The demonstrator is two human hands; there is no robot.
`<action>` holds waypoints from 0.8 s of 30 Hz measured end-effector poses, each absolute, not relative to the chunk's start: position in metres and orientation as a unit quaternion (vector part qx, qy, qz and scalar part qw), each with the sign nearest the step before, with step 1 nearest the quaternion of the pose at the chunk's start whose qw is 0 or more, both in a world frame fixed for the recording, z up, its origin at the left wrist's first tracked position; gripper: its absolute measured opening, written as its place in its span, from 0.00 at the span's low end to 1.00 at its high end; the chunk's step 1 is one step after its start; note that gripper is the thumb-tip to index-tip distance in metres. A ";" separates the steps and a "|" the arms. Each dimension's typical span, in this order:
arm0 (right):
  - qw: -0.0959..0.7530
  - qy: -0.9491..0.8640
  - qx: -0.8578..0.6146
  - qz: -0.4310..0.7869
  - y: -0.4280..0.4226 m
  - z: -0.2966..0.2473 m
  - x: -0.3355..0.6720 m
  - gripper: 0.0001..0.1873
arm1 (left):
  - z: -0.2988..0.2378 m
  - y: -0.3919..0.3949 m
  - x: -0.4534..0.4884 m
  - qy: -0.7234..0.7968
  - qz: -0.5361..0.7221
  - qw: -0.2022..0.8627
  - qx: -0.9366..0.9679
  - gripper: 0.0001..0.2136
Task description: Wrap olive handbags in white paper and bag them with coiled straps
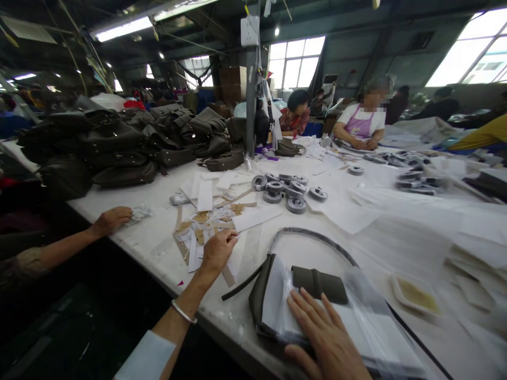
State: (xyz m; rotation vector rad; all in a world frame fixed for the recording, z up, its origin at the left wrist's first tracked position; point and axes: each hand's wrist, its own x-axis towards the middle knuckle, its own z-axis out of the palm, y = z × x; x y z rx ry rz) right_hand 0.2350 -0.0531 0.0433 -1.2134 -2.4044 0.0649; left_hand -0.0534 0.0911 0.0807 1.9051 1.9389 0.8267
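My right hand (322, 330) lies flat, fingers spread, on a dark olive handbag (259, 301) wrapped in white paper and clear plastic film. The bag's flap (319, 285) shows uncovered, and its wrapped handle (312, 232) arches behind it on the table. Over the loose paper strips and tags (206, 221), my left hand (217, 253), with a bracelet at the wrist, is closed in a pinch. A small white bit shows at its fingertips, too small to name. Behind the bag lie several coiled grey straps (295, 192).
A co-worker's hand (113, 220) at the left table edge touches crumpled clear plastic (138, 212). Dark handbags (130, 137) are piled at the back left. A pole (251, 100) rises mid-table. Right, a shallow tray (415, 295) holds something yellowish. Two people work across the table.
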 end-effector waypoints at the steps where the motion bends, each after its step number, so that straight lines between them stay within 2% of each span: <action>1: 0.247 -0.854 -0.456 0.053 -0.050 0.052 0.232 0.32 | 0.086 0.092 -0.052 0.667 0.303 0.169 0.659 0.06; 3: 0.303 -0.802 -0.497 0.137 -0.039 0.072 0.222 0.22 | 0.097 0.095 -0.047 0.637 0.350 0.230 0.647 0.09; 5: 0.340 -0.736 -0.528 0.253 -0.025 0.092 0.206 0.16 | 0.106 0.096 -0.037 0.577 0.432 0.325 0.612 0.11; 8: 0.347 -0.625 -0.533 0.454 0.002 0.111 0.175 0.17 | 0.117 0.091 -0.016 0.474 0.547 0.451 0.522 0.12; 11: 0.358 -0.543 -0.503 0.569 0.026 0.112 0.151 0.19 | 0.121 0.082 0.005 0.445 0.562 0.520 0.465 0.13; 14: 0.395 -0.521 -0.487 0.579 0.044 0.104 0.143 0.14 | 0.122 0.078 0.019 0.417 0.536 0.587 0.440 0.15; 17: 0.363 -0.537 -0.490 0.583 0.056 0.099 0.150 0.17 | 0.123 0.087 0.023 0.385 0.528 0.626 0.426 0.16; 19: 0.354 -0.577 -0.487 0.553 0.061 0.095 0.158 0.15 | 0.120 0.099 0.025 0.376 0.513 0.641 0.429 0.17; 22: 0.412 -0.602 -0.501 0.466 0.067 0.085 0.169 0.15 | 0.110 0.128 0.033 0.365 0.454 0.657 0.479 0.17; 24: 0.449 -0.563 -0.529 0.448 0.069 0.077 0.174 0.21 | 0.101 0.153 0.044 0.371 0.412 0.628 0.546 0.15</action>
